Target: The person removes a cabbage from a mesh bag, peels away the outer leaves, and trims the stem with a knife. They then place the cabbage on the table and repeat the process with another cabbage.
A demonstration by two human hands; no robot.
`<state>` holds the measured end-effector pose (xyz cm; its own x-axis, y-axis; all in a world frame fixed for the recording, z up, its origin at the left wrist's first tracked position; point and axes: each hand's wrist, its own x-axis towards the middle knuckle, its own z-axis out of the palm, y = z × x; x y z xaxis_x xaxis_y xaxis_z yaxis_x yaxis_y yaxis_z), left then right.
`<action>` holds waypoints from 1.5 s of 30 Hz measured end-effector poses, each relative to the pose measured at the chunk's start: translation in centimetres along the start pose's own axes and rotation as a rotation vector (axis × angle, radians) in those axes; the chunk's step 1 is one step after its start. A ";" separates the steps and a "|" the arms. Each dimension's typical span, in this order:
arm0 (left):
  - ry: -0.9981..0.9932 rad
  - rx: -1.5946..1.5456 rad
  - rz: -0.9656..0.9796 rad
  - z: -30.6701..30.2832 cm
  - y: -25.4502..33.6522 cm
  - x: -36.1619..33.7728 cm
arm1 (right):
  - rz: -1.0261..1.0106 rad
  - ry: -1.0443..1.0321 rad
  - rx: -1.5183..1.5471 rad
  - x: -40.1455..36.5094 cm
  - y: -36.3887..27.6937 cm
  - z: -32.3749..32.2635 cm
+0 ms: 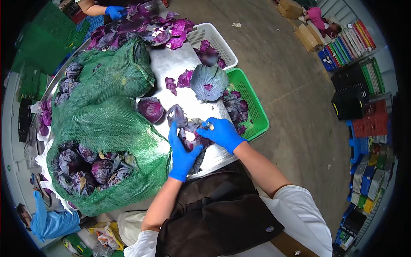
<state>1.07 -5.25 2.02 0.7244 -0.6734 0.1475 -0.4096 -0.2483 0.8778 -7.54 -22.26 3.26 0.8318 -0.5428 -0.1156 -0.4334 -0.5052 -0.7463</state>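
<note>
Both my hands wear blue gloves over the near end of a metal table [165, 60]. My left hand [182, 155] cups the left and lower side of a red cabbage [189, 135] with ragged outer leaves. My right hand [222, 133] closes its fingers on the cabbage's right side. A large cabbage leaf [209, 82] lies beyond them, beside smaller purple pieces [185, 79]. Left of my hands is a purple cabbage [150, 109]. A green mesh sack [107, 122] holding several cabbages covers the left part of the table.
A white basket [220, 45] and a green crate [257, 115] with leaves stand along the table's right side. At the far end, a co-worker's gloved hand [115, 12] touches a leaf pile [145, 32]. Another person in blue [53, 220] is at lower left.
</note>
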 end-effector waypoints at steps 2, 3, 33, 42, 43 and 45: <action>0.037 -0.044 -0.126 1.0 -0.2 -1.3 | 0.044 -0.095 0.039 0.0 0.0 -0.3; 0.046 -0.006 -0.142 1.4 -0.3 -1.5 | 0.030 -0.068 0.025 -0.1 0.1 -0.2; -0.290 0.152 -0.345 0.0 1.8 2.6 | -0.207 -0.118 -0.489 -0.4 -1.5 -0.6; -0.207 0.083 0.023 -0.3 0.4 -0.9 | -0.042 -0.129 -0.011 5.2 0.4 -0.7; -0.209 0.052 0.065 -0.7 -0.8 -1.0 | -0.045 -0.024 -0.014 5.1 0.4 -0.2; -0.197 -0.050 -0.026 -1.2 -2.0 -1.7 | 0.005 0.023 -0.093 3.1 -0.2 -0.2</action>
<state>1.35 -2.80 0.53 0.6098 -0.7917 0.0372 -0.3610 -0.2357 0.9023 -4.95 -24.00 3.19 0.8219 -0.5601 -0.1034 -0.4688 -0.5621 -0.6814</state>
